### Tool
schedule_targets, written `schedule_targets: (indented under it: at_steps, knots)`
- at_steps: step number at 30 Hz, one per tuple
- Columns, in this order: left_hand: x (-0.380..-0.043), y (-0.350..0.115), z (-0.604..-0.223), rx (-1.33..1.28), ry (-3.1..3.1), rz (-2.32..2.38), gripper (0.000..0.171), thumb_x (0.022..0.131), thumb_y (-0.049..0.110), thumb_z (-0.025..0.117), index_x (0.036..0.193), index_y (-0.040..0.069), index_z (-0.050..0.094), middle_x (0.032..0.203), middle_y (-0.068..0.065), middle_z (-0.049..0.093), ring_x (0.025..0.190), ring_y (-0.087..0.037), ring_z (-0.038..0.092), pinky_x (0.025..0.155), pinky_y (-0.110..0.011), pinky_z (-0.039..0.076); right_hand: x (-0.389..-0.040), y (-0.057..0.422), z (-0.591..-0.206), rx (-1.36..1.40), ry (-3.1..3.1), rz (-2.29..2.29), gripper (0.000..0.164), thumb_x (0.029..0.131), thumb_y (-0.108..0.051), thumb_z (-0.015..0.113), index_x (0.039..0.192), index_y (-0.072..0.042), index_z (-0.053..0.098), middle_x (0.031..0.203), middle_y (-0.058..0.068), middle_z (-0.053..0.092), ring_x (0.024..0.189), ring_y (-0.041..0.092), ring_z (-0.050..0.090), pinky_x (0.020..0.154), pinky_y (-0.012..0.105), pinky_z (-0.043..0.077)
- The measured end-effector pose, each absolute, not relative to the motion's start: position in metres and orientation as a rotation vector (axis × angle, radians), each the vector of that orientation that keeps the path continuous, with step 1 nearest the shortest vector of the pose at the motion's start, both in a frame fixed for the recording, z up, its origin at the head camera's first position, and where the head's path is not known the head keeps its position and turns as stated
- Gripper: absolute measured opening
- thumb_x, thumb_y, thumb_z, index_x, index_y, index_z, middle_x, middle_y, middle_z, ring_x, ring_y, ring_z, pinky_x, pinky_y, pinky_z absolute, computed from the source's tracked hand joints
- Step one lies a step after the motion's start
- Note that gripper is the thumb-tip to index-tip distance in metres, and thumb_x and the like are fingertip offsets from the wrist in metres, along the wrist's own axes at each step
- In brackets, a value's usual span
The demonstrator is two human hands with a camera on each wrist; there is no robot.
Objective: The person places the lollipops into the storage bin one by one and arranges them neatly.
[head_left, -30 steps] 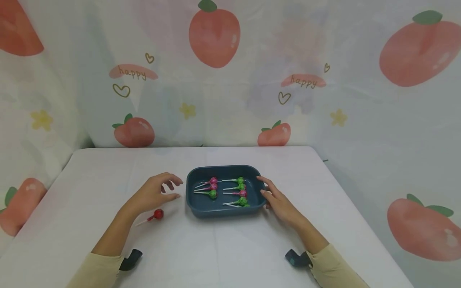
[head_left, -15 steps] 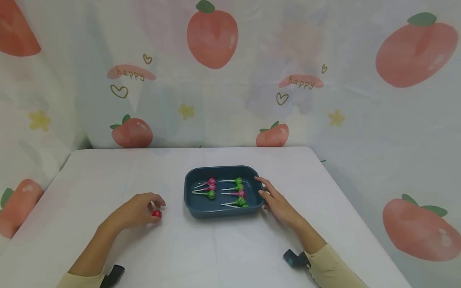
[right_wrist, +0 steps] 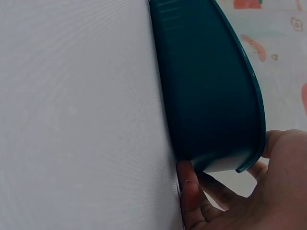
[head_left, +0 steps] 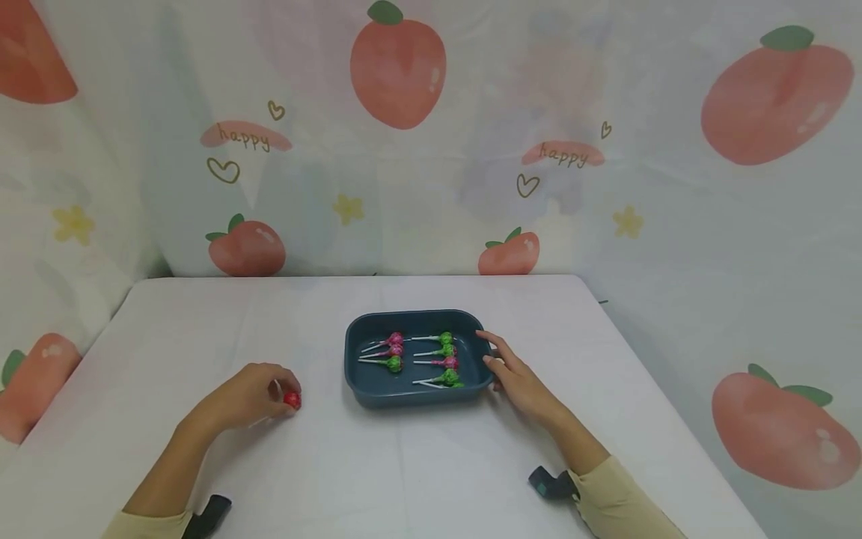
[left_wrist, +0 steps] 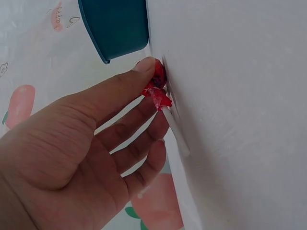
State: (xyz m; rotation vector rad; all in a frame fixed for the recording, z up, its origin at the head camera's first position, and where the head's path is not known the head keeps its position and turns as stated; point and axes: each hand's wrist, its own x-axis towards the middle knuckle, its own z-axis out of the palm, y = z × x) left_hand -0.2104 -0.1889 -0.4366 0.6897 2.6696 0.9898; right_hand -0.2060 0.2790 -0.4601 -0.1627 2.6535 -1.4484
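Note:
My left hand [head_left: 252, 397] is low over the white table, to the left of the dark blue tray [head_left: 417, 398]. Its thumb and fingers pinch the red wrapped head of a lollipop [left_wrist: 157, 88]. In the left wrist view the white stick points away from the fingertips, close along the tabletop. At the tray's right end is my right hand [head_left: 525, 378], gripping it with thumb and index finger over the rim. Lower fingers [right_wrist: 192, 194] lie against the outer wall near the table. Inside, pink lollipops [head_left: 396, 350] and green lollipops [head_left: 446, 349] lie in two columns, sticks to the left.
A white cloth covers the table [head_left: 377, 479]. Behind it and along both sides hangs a curtain [head_left: 431, 187] printed with peaches. Dark devices are strapped at both wrists, such as the right wrist camera [head_left: 554, 483].
My left hand has moved down and left from beside the tray to the red lollipop and taken hold of its head. My right hand has stayed at the tray.

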Motion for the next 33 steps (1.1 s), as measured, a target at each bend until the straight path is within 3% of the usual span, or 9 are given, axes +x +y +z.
schedule_targets:
  at_steps: [18, 33]
  knots:
    - [-0.222, -0.191, -0.433, 0.835, 2.72, 1.033, 0.032, 0.085, 0.0, 0.081, 0.115, 0.005, 0.071, 0.09, 0.003, 0.062, 0.087, -0.018, 0.058, 0.068, -0.029, 0.053, -0.202, 0.279, -0.458, -0.169, 2.642, -1.47, 0.047, 0.113, -0.034, 0.043, 0.159, -0.036, 0.034, 0.142, 0.018, 0.05, 0.087, 0.025, 0.057, 0.08, 0.038, 0.046]
    - [-0.239, -0.181, -0.412, 0.851, 2.749, 1.019, 0.026, 0.085, 0.003, 0.084, 0.108, 0.011, 0.075, 0.096, 0.005, 0.067, 0.093, -0.022, 0.059, 0.07, -0.03, 0.055, -0.202, 0.277, -0.455, -0.183, 2.648, -1.463, 0.048, 0.112, -0.034, 0.045, 0.159, -0.033, 0.036, 0.142, 0.02, 0.05, 0.086, 0.025, 0.057, 0.078, 0.038, 0.046]
